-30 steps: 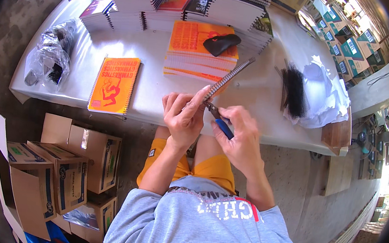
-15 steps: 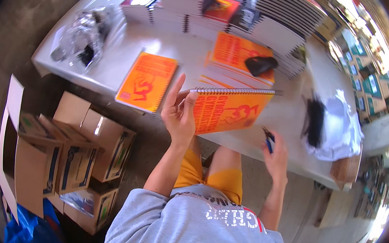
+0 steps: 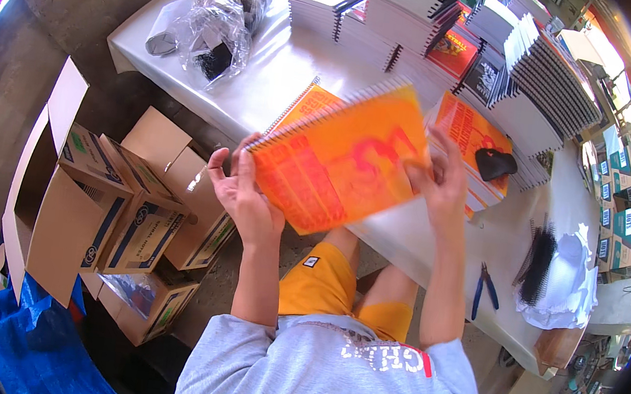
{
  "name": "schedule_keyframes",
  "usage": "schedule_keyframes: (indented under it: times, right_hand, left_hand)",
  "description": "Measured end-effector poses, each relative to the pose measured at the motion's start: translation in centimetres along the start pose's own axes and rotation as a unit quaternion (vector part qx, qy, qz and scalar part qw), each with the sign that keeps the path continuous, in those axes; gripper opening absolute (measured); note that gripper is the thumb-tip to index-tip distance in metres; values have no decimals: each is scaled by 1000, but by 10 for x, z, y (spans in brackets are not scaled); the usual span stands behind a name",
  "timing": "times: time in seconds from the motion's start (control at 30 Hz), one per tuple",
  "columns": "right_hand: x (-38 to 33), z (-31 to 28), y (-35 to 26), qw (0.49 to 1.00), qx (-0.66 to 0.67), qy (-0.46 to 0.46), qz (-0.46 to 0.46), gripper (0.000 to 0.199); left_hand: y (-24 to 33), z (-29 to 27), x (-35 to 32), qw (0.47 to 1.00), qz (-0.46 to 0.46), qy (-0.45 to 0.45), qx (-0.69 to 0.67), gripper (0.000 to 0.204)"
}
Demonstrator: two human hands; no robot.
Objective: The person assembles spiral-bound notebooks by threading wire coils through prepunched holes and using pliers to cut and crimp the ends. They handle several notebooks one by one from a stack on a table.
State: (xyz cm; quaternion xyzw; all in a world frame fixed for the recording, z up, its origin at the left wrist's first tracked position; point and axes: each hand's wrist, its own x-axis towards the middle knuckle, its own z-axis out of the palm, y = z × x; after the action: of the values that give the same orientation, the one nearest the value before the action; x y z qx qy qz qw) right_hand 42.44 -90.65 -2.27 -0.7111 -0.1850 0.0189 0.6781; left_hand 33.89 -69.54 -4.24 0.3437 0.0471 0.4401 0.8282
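An orange spiral-bound book (image 3: 346,165) with red print is raised tilted over the near table edge, its coil running along the upper side. My left hand (image 3: 248,197) grips its left corner, some fingers behind it. At the right edge, my right hand (image 3: 441,175) is closed on the book too. Partly hidden behind it lies a second orange spiral-bound book (image 3: 311,106). Blue-handled pliers (image 3: 485,290) rest on the table, right of my right forearm. A pile of orange books (image 3: 463,128) stands beyond my right hand, with a black object (image 3: 494,164) on top.
Tall stacks of spiral-bound books (image 3: 409,38) fill the table's far side. Clear plastic wrapping (image 3: 221,37) lies at far left. Black coils (image 3: 537,265) and crumpled white material (image 3: 567,293) are at right. Open cardboard boxes (image 3: 84,207) and a blue sheet (image 3: 46,346) sit on the left.
My right hand has put down the pliers and taken the book's right edge. The held book has moved up and left, now over the single book on the table. The view has shifted.
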Motion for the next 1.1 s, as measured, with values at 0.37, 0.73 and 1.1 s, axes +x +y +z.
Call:
schedule_keyframes:
  times: [0.37,0.73,1.1]
  right_hand:
    - [122,74,165,918,-391,-36,-49,37]
    - [54,30,30,835,-436,124,-313,49]
    - [45,-223,65,921,-105,244,284,40]
  left_hand:
    - [-103,-110,58,807,119,-28,578,31]
    - [-126,-99,62,970,24,149,190,17]
    - [-203,95,-11,790,23,-402,463,70]
